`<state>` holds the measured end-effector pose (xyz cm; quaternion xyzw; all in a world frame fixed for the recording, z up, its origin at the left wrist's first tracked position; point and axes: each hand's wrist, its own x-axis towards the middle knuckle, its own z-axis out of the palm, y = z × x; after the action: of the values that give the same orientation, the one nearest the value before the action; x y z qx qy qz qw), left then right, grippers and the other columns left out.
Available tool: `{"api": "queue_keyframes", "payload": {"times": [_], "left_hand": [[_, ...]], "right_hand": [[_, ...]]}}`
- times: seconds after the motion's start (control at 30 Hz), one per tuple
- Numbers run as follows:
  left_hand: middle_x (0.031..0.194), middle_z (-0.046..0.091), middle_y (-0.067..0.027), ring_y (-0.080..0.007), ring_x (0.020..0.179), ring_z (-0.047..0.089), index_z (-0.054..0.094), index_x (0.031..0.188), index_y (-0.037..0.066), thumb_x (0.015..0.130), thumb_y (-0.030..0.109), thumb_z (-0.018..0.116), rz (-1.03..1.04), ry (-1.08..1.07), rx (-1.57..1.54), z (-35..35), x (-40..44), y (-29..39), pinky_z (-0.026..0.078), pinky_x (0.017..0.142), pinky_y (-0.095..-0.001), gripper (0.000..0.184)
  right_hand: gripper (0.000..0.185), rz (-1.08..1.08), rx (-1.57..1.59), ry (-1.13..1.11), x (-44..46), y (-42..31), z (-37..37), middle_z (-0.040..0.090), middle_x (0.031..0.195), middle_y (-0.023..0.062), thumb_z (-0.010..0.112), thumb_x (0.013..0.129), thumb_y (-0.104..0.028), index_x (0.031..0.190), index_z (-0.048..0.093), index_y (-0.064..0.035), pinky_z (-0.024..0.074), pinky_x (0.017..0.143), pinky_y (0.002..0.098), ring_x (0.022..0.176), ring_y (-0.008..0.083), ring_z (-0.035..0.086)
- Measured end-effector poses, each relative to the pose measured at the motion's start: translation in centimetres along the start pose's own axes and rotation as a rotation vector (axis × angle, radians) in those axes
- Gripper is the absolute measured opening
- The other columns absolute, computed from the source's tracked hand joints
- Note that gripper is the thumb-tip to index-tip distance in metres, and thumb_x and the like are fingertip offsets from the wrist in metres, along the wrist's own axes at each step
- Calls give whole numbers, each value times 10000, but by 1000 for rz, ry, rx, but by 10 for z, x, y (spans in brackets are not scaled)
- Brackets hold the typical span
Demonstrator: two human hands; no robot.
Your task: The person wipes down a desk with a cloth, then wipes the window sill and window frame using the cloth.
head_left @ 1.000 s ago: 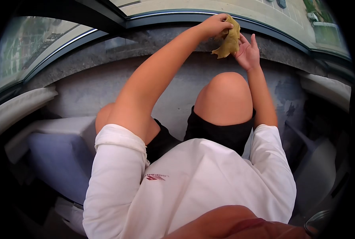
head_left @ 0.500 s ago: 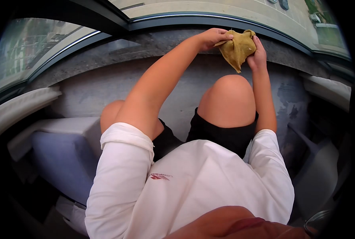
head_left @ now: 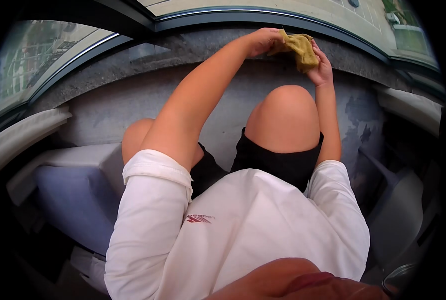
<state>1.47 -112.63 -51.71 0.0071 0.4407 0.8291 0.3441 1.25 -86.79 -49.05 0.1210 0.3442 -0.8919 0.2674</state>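
Near the stone sill (head_left: 193, 46), the left hand's (head_left: 264, 42) fingers pinch the yellowish cloth (head_left: 303, 52). The right hand's (head_left: 323, 73) fingers grip its other side; it is crumpled, not spread flat.

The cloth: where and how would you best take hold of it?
Probably by its two opposite ends, coming in from either side, as the left hand and right hand hold it. The cloth is limp and bunched, with a fold drooping between them, so a grip at each end should help spread it.
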Motion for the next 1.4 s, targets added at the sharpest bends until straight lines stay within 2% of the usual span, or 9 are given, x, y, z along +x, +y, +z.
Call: {"api": "queue_keyframes", "payload": {"times": [0.13,0.2,0.33,0.43,0.53,0.67,0.87,1.07,1.4], "left_hand": [[1098,672,-59,-186,1080,617,642,1138,46,949,288,668,-199,-60,-176,29,-27,24,465,978,-351,308],[1093,673,-69,-183,1046,630,646,1130,52,949,302,688,-134,13,-65,22,-19,10,485,954,-352,312],[1062,668,-76,-191,966,655,653,1089,63,947,275,703,-42,350,71,31,-12,2,530,864,-338,260],[1039,662,-84,-204,928,668,634,1091,59,952,236,686,50,379,68,33,-10,1,558,805,-346,231],[1031,660,-93,-211,922,675,602,1113,47,954,198,662,140,395,-54,40,-6,6,576,790,-364,227],[1041,659,-114,-225,942,686,561,1162,38,966,204,623,216,346,-66,52,-3,27,586,822,-391,264],[1038,662,-112,-220,919,695,565,1148,43,950,202,628,220,177,-165,73,1,49,592,804,-378,262],[1018,660,-99,-211,912,693,570,1135,43,949,199,622,183,190,-144,82,-1,56,591,799,-356,248],[1153,652,-154,-236,1036,667,528,1291,27,934,95,629,234,331,368,60,0,37,568,860,-366,377]], "right_hand": [[464,-54,-172,-15,3,-11,0,584,1356,134,518,962,-5,1421,474,-58,494,1073,420,1262,282,581],[480,-61,-228,8,6,-25,-5,588,1340,134,508,949,18,1421,472,-56,499,1070,411,1271,280,575],[398,-23,-346,-72,15,-38,-33,640,1231,87,556,990,-70,1384,495,-67,587,790,321,879,129,668],[330,10,-397,244,2,-16,-30,670,1131,46,588,1005,-167,1321,541,-81,551,650,290,667,72,590],[300,212,-445,256,-7,-11,-35,682,1083,27,602,1006,-250,1255,579,-85,543,655,289,641,79,581],[443,398,-439,134,-16,-9,-32,687,1146,78,562,1017,-398,1298,571,-55,557,730,335,656,119,607],[600,273,-230,-115,-31,10,14,630,1322,148,472,1030,-503,1405,502,-35,532,938,402,1007,226,677],[504,-13,82,-133,-36,16,37,599,1371,127,541,1031,-340,1420,474,-25,428,1124,429,1288,277,564],[414,-251,-479,305,-25,4,2,652,1228,71,605,982,-96,1384,511,-64,535,885,340,1096,189,645]]}}
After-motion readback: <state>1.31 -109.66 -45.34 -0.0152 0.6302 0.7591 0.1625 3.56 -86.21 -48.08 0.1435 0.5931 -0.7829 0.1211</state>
